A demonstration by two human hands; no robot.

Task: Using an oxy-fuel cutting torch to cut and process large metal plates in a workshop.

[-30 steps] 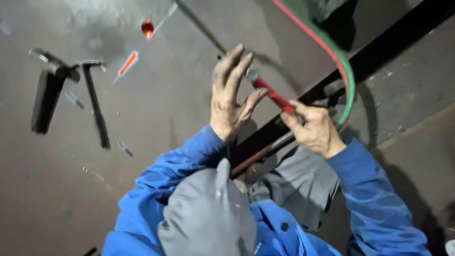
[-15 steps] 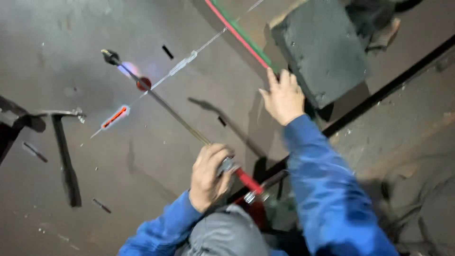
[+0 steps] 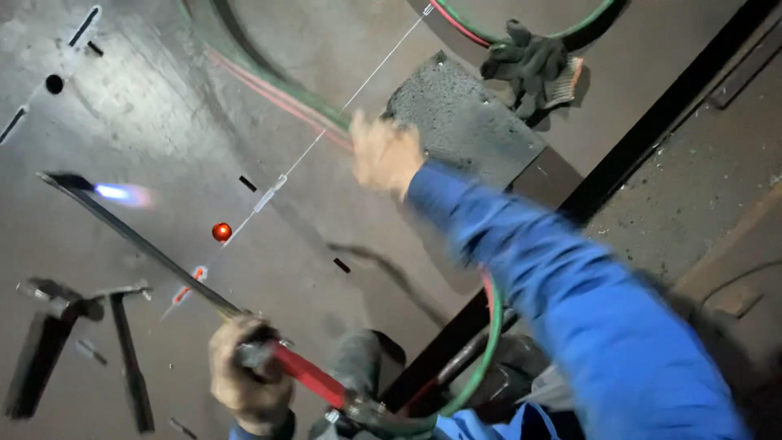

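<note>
Holding: left hand (image 3: pixel 244 375) closed around the red-handled cutting torch (image 3: pixel 305 376), lower left of the frame.
Torch tip: long dark tube running to the upper left, blue flame (image 3: pixel 122 194) lit at its end, just above the steel plate (image 3: pixel 163 122).
Right hand (image 3: pixel 384 153): blurred, upper centre, fingers spread as far as shows, gripping nothing, near the dark rough slab (image 3: pixel 468 122).
Hoses (image 3: pixel 489 326): green and red, trailing from the torch at lower centre.
Plate marks: several short cut slots (image 3: pixel 247 183), one glowing red spot (image 3: pixel 221 231) by a chalk line (image 3: pixel 326 134).
Progress: some cuts made; line mostly uncut, by appearance.
Nearby: hammer (image 3: pixel 122 342) at lower left; gloves (image 3: pixel 529 61) at top right.
</note>
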